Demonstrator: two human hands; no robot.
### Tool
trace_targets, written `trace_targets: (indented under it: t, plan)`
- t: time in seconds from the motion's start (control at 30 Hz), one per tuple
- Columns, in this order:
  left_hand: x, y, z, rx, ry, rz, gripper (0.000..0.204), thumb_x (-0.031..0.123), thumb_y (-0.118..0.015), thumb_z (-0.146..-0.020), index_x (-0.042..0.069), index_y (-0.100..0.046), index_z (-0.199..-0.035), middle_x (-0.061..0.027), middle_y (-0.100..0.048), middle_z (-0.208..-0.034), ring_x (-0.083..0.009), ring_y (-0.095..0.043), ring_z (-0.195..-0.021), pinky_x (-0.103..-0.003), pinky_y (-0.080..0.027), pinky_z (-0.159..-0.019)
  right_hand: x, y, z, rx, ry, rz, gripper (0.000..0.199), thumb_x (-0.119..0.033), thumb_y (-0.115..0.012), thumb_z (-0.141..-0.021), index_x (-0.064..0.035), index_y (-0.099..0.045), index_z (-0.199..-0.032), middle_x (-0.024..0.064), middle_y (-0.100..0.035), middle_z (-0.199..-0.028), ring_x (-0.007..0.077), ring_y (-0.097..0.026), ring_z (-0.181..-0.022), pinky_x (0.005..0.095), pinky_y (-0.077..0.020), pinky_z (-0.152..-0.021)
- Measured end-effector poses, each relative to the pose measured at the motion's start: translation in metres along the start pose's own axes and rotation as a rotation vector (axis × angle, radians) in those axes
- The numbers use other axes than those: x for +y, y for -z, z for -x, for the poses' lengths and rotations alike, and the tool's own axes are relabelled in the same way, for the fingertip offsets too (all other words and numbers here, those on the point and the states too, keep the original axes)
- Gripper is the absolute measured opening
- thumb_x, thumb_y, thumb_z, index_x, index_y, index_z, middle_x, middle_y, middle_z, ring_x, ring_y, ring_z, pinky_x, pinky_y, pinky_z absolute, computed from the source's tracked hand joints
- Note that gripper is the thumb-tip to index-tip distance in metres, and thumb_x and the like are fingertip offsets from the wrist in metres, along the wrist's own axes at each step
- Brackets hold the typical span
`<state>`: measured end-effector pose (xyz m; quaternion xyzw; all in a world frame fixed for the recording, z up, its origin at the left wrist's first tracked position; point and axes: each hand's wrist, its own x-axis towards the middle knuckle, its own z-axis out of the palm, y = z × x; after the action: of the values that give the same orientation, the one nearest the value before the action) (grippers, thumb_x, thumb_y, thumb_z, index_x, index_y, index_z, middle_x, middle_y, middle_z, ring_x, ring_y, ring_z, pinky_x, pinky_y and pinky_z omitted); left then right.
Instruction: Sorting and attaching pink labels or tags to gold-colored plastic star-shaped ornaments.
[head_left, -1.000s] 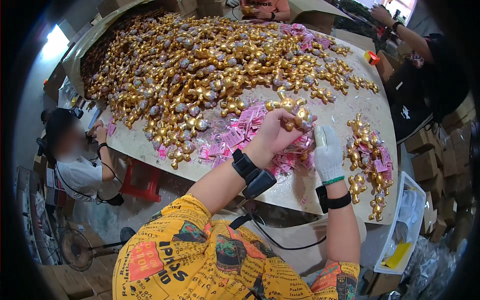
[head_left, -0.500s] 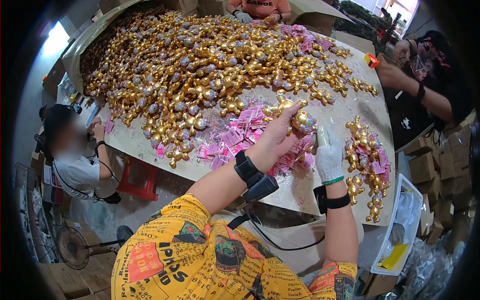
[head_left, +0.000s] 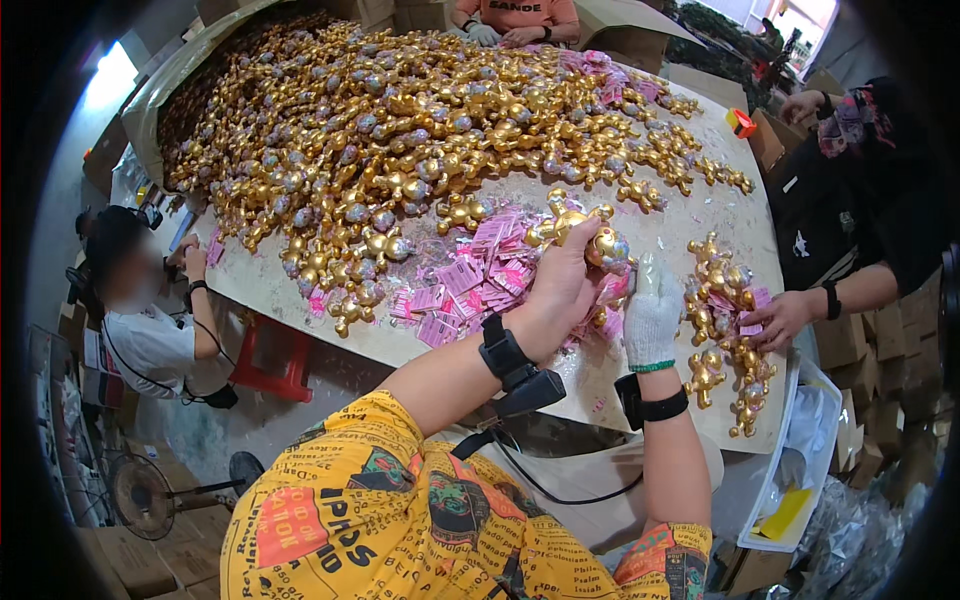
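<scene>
A shiny gold bear-shaped figurine (head_left: pixel 608 248), its end patterned in pale multicolour, is held by my bare left hand (head_left: pixel 562 295), with the thumb lying over it. Just right of it is my right hand (head_left: pixel 654 325), in a white knit glove with green trim and pale-covered fingertips. Its fingers are pressed together close to the figurine; what they hold, if anything, is hidden. Under and left of my left hand lie pink printed cards (head_left: pixel 462 276). To the right is a small group of gold figurines (head_left: pixel 706 375) with a few pink cards among them.
A huge heap of gold figurines (head_left: pixel 380 140) covers the table's far left. A co-worker's hand (head_left: pixel 785 320) reaches in at the right; others work at left and far side. A white bin (head_left: pixel 832 400) stands by the right edge, a red stool (head_left: pixel 285 372) at left.
The right co-worker's hand has come down to the small figurine group and touches a pink card. My hands stay close together, with the figurine turned slightly in my left.
</scene>
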<state>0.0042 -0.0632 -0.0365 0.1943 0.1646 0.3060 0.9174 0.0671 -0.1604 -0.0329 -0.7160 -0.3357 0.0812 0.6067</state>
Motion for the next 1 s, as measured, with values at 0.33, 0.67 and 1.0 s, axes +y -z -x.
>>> trace_targets:
  t: [0.33,0.67,1.0]
  plan:
    - [0.000,-0.006,0.003,0.012,-0.058,0.021,0.016,0.018,-0.060,-0.083,0.005,-0.053,-0.091,-0.0025,-0.055,-0.079,-0.0129,-0.055,-0.071,-0.029,-0.047,-0.066,0.004,-0.002,0.000,0.008,-0.018,-0.049,0.031,-0.021,-0.043,-0.093,-0.0009,-0.051,-0.071,0.0022,-0.044,-0.060,0.0118,-0.037,-0.055,0.0298,-0.0312,-0.050]
    - [-0.009,-0.004,0.007,-0.009,-0.242,-0.124,0.015,0.015,-0.061,-0.081,0.005,-0.055,-0.090,-0.0003,-0.056,-0.081,-0.0096,-0.053,-0.071,-0.025,-0.044,-0.066,0.008,-0.006,0.002,0.058,0.029,0.013,0.035,-0.022,-0.039,-0.094,0.0013,-0.049,-0.071,0.0065,-0.043,-0.061,0.0161,-0.038,-0.056,0.0337,-0.0323,-0.052]
    - [-0.009,-0.002,0.013,0.008,-0.411,-0.345,0.013,0.017,-0.062,-0.081,0.004,-0.061,-0.081,0.0024,-0.059,-0.075,-0.0057,-0.053,-0.066,-0.022,-0.043,-0.059,0.016,-0.007,0.007,0.048,0.395,0.611,0.013,-0.007,-0.046,-0.085,0.0035,-0.052,-0.089,0.0166,-0.052,-0.073,0.0311,-0.049,-0.063,0.0409,-0.0378,-0.058]
